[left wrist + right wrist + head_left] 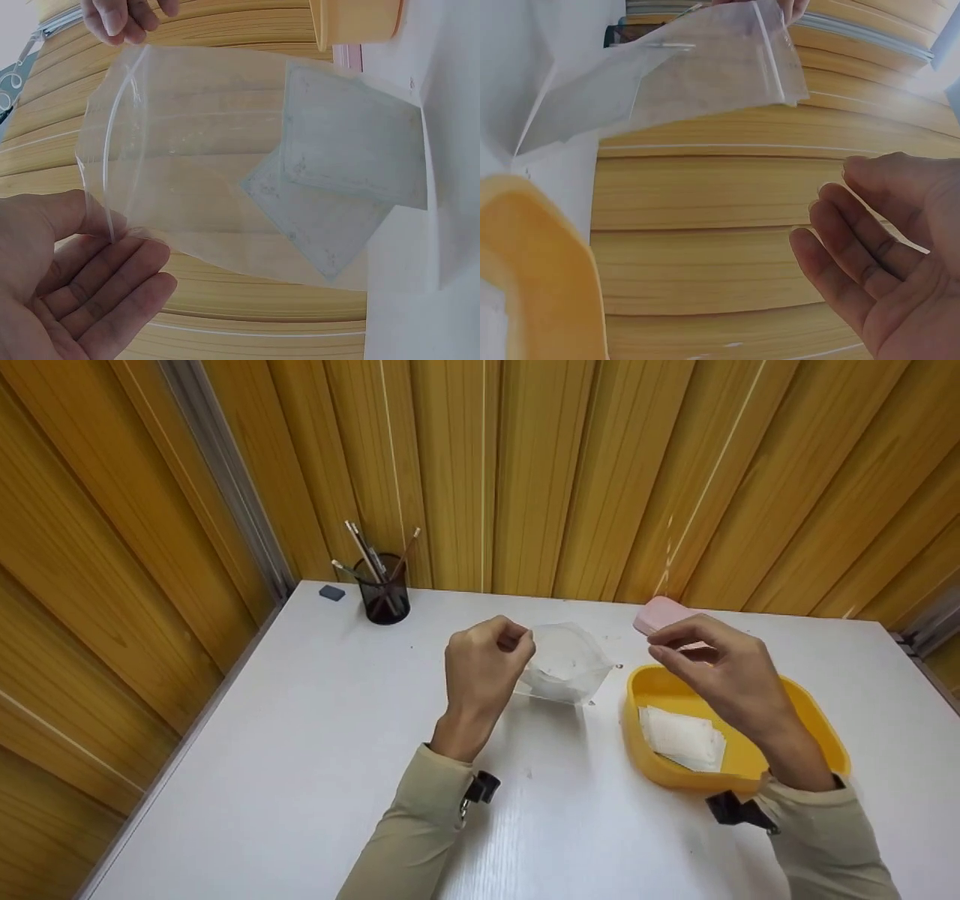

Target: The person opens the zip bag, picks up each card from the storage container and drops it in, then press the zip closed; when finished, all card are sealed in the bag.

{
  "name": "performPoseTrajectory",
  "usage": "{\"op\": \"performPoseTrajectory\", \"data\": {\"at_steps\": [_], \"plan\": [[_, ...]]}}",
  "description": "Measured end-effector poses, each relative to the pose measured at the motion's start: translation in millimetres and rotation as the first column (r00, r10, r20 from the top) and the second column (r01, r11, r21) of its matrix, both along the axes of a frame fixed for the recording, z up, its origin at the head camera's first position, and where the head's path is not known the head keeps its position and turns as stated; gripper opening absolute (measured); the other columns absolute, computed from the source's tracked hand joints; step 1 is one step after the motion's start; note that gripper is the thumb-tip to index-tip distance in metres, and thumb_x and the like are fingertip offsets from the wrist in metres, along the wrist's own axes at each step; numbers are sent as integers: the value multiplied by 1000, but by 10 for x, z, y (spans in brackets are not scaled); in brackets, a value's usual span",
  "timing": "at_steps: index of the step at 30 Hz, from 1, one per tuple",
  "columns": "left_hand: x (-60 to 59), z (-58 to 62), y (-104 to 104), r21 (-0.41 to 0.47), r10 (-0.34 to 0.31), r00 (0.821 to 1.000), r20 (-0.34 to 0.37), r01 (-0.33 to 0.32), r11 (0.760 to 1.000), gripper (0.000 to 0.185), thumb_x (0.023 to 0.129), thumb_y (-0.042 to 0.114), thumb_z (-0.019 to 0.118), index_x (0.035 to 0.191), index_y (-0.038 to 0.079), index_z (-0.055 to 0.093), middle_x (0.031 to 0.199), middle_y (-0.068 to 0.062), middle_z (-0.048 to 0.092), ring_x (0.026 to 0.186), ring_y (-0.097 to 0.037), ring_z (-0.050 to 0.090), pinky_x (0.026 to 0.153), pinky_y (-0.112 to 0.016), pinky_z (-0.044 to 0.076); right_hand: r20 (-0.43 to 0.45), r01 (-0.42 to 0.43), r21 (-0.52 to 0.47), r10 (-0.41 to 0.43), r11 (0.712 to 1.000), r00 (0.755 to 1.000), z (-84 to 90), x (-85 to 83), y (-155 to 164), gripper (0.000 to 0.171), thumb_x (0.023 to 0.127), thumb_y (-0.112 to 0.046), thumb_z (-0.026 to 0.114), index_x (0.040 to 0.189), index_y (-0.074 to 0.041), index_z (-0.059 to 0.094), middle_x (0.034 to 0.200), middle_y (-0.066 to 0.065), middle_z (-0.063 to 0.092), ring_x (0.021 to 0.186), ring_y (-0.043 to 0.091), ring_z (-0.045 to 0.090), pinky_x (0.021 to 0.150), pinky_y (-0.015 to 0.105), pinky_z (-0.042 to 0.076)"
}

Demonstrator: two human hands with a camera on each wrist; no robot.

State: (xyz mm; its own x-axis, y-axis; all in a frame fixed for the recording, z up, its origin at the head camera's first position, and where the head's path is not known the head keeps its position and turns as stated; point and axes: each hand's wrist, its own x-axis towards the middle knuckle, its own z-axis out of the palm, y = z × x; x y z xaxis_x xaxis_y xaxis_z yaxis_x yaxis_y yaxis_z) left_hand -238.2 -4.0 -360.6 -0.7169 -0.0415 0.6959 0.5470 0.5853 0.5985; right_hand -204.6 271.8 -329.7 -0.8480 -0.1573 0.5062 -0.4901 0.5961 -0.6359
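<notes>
Wooden wall panels are backing the white worktop, where the left hand is pinching a clear zip bag upright; right hand, fingers loosely spread and empty, is hovering just beside it over a yellow tray.

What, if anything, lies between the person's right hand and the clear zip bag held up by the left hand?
Nothing visible. The left hand pinches the clear zip bag at its rim; the right hand hovers apart over the yellow tray, with only open air between its fingers and the bag.
</notes>
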Motion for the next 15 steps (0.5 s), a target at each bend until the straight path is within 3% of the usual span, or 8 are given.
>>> {"op": "performPoseTrajectory", "data": {"at_steps": [4,7,12,15], "plan": [[9,-1,-5,8,1,1000,-1,-1,1000,8,89,1,78,81,3,79,73,-4,75,63,-14,70,63,-26,57,9,11,79,-12,997,1000,-59,-63,142,18,91,1,81,108,-3,77,102,10,77,91,-2,65,82,8,50],[10,-1,-12,11,-6,1000,1,6,1000,8,89,1,78,81,3,79,73,-4,75,64,-14,71,63,-25,58,44,8,148,-14,989,999,-131,-102,228,18,92,1,81,108,-3,77,103,9,77,92,5,67,81,7,49],[9,6,-13,10,-15,1000,6,15,1000,9,89,1,77,81,3,79,73,-4,75,64,-14,71,63,-24,57,189,-28,232,-17,972,982,-275,-147,345,18,95,0,78,112,-1,75,108,10,75,97,26,70,80,10,50],[11,12,-9,9,-14,1000,4,14,1000,9,89,1,77,81,3,79,73,-5,75,64,-14,71,63,-25,58,272,-57,260,-16,964,962,-373,-188,396,20,96,-1,77,116,1,74,111,12,74,99,31,70,83,21,57]]}}
